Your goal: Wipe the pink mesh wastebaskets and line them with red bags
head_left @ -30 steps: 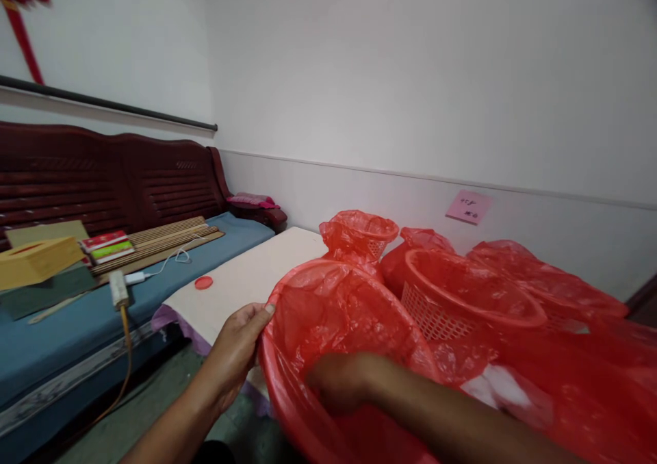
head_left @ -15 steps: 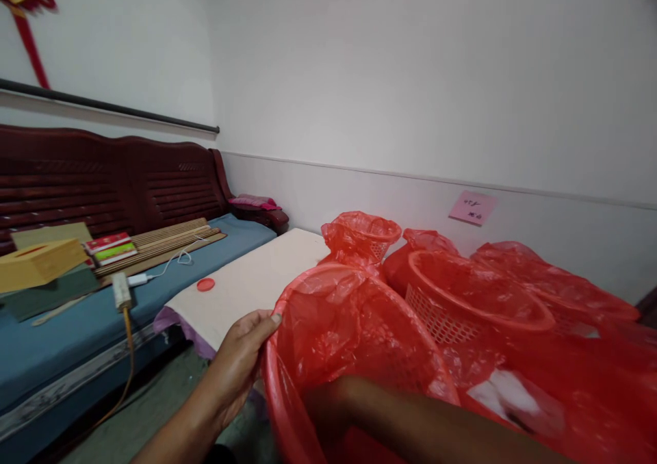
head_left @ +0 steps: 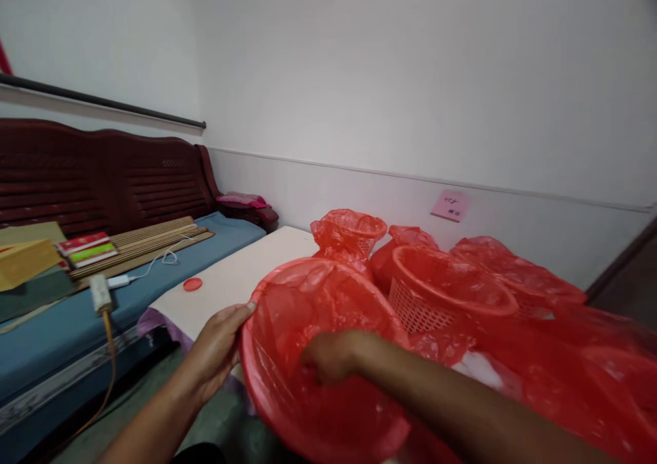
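Observation:
A red plastic basket (head_left: 250,354) lined with a thin red plastic bag (head_left: 287,303) is tilted towards me at the front. At its left rim, my left hand (head_left: 223,341) is closed, thumb on top and fingers behind the wall. Inside the lined basket is my right hand (head_left: 331,356), its fingers curled in against the bag. What those fingers hold, if anything, is hidden.
Another red basket (head_left: 418,306), a smaller bag-covered basket (head_left: 349,224) and more red plastic bags (head_left: 518,265) crowd the right. A red disc (head_left: 192,284) lies on the pale tabletop (head_left: 241,262). To the left, a wooden bench (head_left: 66,176) carries a power strip (head_left: 100,294).
My right hand has risen from deep in the basket and now shows. The basket has turned its opening more towards me, with my left hand still on its rim. The view has shifted right.

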